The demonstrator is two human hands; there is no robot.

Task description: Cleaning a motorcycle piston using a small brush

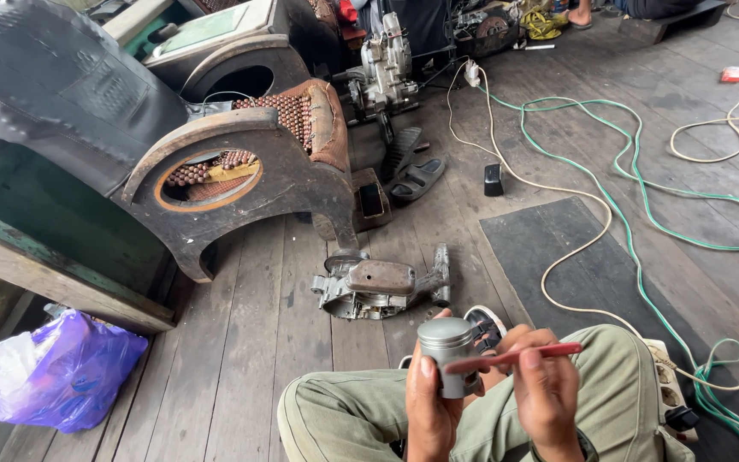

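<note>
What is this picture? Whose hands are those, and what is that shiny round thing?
A camera worn on a person's head took this picture, so you look down at their own two hands and their knees in green trousers. They sit on a wooden plank floor.

The left hand holds a grey metal piston, a round part from inside an engine. The right hand holds a thin red stick-like tool whose tip rests against the piston.

On the floor in front lies a dirty engine part. To the left sit a purple plastic bag and a dark wooden chair. Green and cream cables snake across the floor on the right.
</note>
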